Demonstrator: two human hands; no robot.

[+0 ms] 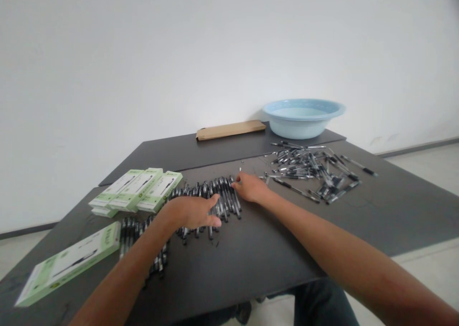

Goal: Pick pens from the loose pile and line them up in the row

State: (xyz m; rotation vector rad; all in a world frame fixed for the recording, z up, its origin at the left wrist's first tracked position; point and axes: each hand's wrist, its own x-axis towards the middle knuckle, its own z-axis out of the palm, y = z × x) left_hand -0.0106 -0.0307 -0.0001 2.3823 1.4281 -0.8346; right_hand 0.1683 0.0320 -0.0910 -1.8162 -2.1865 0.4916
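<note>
A row of black pens [218, 194] lies side by side across the middle of the dark table [258, 254]. My left hand [193, 212] rests flat on that row, fingers stretched out and thumb up. My right hand [250, 187] sits at the row's right end, fingers curled and tips pinched at a pen there. A loose heap of pens [312, 170] lies to the right of that hand.
Three green-and-white pen boxes [138, 190] stand side by side at the left, another box [70, 261] lies near the front left edge. A light blue basin [303, 118] and a brown envelope [229, 130] sit at the back by the white wall.
</note>
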